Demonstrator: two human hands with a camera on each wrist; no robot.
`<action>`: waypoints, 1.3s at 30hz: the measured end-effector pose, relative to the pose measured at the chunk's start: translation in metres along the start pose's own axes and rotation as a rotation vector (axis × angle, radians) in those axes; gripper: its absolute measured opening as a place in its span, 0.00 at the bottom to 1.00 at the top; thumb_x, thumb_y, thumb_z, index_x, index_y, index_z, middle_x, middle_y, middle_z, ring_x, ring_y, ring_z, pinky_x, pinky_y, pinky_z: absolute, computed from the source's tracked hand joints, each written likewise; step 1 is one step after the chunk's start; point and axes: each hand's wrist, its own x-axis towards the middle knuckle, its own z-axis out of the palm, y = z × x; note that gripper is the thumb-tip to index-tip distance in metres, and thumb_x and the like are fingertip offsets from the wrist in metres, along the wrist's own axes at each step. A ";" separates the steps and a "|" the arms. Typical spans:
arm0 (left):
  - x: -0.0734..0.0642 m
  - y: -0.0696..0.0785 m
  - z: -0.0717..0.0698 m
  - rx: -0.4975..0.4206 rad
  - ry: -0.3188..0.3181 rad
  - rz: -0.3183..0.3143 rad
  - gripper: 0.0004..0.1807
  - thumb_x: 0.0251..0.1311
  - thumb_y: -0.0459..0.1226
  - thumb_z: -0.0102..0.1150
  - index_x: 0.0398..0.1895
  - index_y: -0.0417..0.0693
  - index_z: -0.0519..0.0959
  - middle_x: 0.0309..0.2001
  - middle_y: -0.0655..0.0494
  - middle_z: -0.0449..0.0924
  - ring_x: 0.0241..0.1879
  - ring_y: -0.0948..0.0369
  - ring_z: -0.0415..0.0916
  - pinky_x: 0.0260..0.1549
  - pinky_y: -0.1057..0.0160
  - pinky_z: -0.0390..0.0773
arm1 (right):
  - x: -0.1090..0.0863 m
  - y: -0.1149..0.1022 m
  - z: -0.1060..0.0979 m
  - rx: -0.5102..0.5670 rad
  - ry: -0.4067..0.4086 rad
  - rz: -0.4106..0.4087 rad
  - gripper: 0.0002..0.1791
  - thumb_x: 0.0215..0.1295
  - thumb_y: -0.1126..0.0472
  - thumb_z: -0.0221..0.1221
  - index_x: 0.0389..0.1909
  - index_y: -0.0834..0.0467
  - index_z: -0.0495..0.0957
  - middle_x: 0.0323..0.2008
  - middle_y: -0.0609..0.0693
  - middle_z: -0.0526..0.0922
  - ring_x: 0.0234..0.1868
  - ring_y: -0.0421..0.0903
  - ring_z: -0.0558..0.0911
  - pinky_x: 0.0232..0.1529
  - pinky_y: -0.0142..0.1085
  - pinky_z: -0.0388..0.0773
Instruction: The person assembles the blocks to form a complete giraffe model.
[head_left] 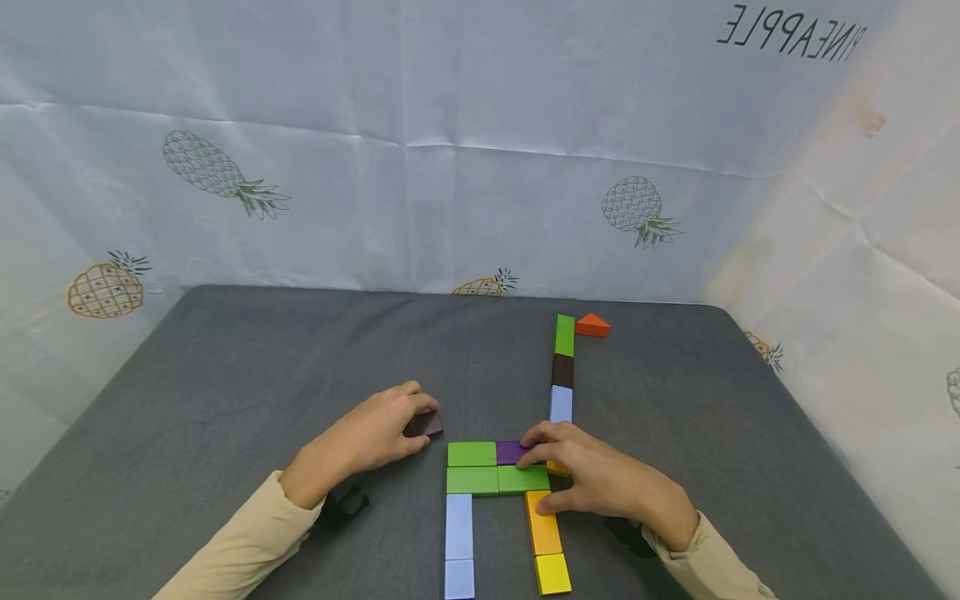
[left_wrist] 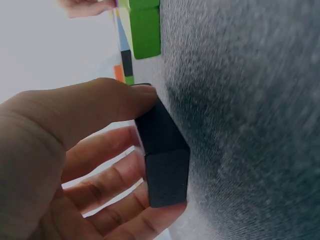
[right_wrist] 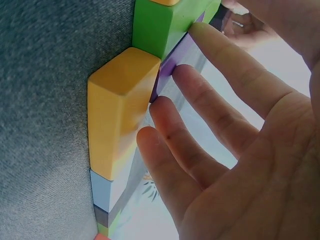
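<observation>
My left hand (head_left: 375, 431) pinches a dark block (head_left: 426, 425) left of the laid-out blocks. In the left wrist view the thumb presses on this dark block (left_wrist: 168, 177) and the fingers curl behind it, close over the cloth. My right hand (head_left: 600, 472) spreads over the right side of the layout, its fingertips at a purple block (head_left: 508, 452) and a green block (head_left: 525, 479). Its thumb is at an orange block (head_left: 543, 533). Another orange block (right_wrist: 102, 127) shows beside the fingers in the right wrist view, mostly hidden by the hand in the head view.
Two more green blocks (head_left: 472, 454) lie left of the purple one. Light blue blocks (head_left: 459, 527) run toward me, as does a yellow block (head_left: 553, 575). A column of light blue (head_left: 561, 404), dark (head_left: 562, 372) and green (head_left: 565, 335) blocks ends beside a red-orange triangle (head_left: 593, 326).
</observation>
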 end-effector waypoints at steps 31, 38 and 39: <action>-0.010 0.006 -0.003 -0.100 -0.174 0.022 0.17 0.54 0.43 0.73 0.44 0.44 0.83 0.36 0.58 0.79 0.36 0.64 0.74 0.37 0.61 0.77 | -0.001 -0.001 -0.001 0.011 0.001 0.001 0.22 0.56 0.52 0.72 0.52 0.50 0.83 0.61 0.46 0.73 0.62 0.48 0.71 0.62 0.47 0.73; -0.010 0.010 -0.002 -0.089 -0.186 0.026 0.17 0.55 0.43 0.72 0.44 0.45 0.83 0.37 0.58 0.80 0.36 0.64 0.74 0.36 0.61 0.76 | -0.001 -0.001 -0.001 0.009 0.003 0.003 0.22 0.56 0.53 0.72 0.52 0.50 0.83 0.61 0.46 0.73 0.62 0.48 0.71 0.61 0.46 0.73; -0.010 0.010 -0.002 -0.086 -0.186 0.029 0.17 0.55 0.43 0.72 0.44 0.45 0.82 0.37 0.58 0.80 0.36 0.64 0.74 0.36 0.61 0.76 | -0.001 -0.001 -0.001 0.010 0.003 0.003 0.22 0.56 0.53 0.72 0.52 0.50 0.83 0.61 0.46 0.73 0.62 0.48 0.71 0.61 0.46 0.73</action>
